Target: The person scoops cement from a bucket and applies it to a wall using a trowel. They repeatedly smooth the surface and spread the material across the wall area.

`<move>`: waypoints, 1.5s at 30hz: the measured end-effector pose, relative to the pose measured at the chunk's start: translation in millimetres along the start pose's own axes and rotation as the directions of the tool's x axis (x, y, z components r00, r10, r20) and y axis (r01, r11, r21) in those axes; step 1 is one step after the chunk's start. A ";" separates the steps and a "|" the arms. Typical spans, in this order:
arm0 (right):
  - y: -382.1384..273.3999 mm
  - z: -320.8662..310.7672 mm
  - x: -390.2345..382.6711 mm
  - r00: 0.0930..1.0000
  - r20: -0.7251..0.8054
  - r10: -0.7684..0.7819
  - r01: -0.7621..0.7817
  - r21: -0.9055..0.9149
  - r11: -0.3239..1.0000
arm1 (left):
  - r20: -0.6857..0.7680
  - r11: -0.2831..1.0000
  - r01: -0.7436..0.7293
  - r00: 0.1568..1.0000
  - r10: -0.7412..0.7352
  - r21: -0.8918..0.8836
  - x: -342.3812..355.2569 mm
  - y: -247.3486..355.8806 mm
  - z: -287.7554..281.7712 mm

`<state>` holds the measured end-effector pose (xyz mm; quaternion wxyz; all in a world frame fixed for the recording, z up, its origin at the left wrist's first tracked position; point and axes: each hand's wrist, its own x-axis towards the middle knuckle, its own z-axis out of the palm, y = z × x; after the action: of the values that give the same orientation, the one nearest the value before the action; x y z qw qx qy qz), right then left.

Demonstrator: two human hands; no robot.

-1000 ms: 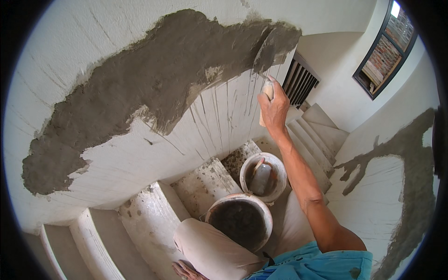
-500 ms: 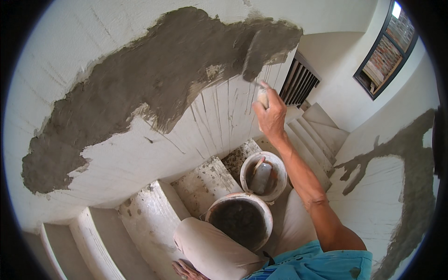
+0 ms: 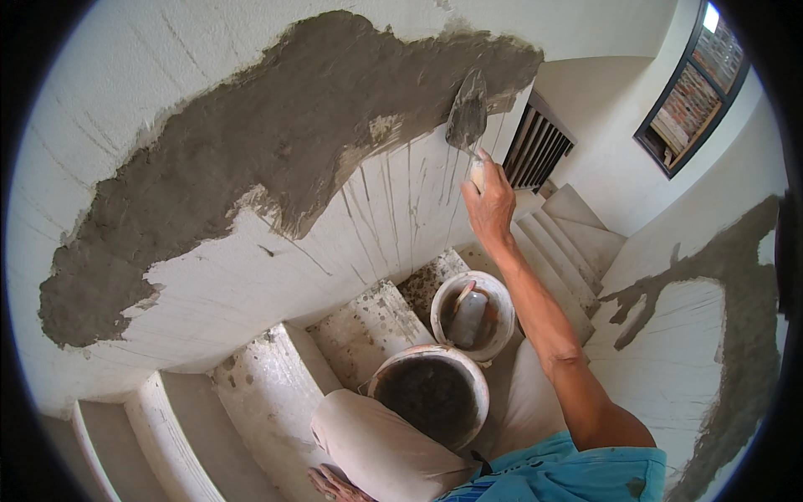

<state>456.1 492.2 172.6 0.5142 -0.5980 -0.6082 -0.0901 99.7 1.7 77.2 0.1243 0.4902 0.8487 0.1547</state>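
My right hand (image 3: 492,201) is wrapped round the pale handle of a pointed trowel (image 3: 468,113). The blade, smeared with grey, is at the lower right part of a wet grey mortar patch (image 3: 276,125) on the white wall; whether it touches the wall I cannot tell. Drips run down the wall beneath the patch. My left hand (image 3: 336,485) rests on a stair step at the lower edge, partly hidden by my leg, its visible fingers stretched out. Between my legs stands a bucket of dark grey mortar (image 3: 427,397).
A smaller white bucket (image 3: 502,335) holds a grey-bladed tool (image 3: 468,320) in murky liquid. Splattered stair steps (image 3: 351,330) run along the wall. A dark railing (image 3: 539,146) and a window (image 3: 693,92) are at the far right. Another mortar patch (image 3: 749,326) marks the right wall.
The trowel blade has turned from edge-on to showing its broad face, and it has shifted slightly right. My right hand has moved slightly right and down. My left hand has stayed put.
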 end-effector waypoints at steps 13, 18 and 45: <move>0.8 -7.5 32.4 0.997 -0.071 -0.016 0.027 0.150 0.988 | -0.059 0.999 -0.041 0.997 0.040 -0.021 3.2 10.2 -2.9; -13.7 -2.2 5.5 0.988 0.013 -0.151 0.148 0.142 0.979 | -0.059 0.999 -0.054 0.997 0.053 -0.003 0.7 3.7 1.0; -9.9 -3.4 22.2 0.998 -0.055 -0.033 0.041 0.152 0.988 | -0.043 0.999 0.050 0.998 -0.051 -0.021 2.2 20.3 -2.1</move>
<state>455.1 501.2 195.4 0.5726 -0.5430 -0.6105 -0.0683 114.0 12.8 86.9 0.1144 0.4637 0.8619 0.1706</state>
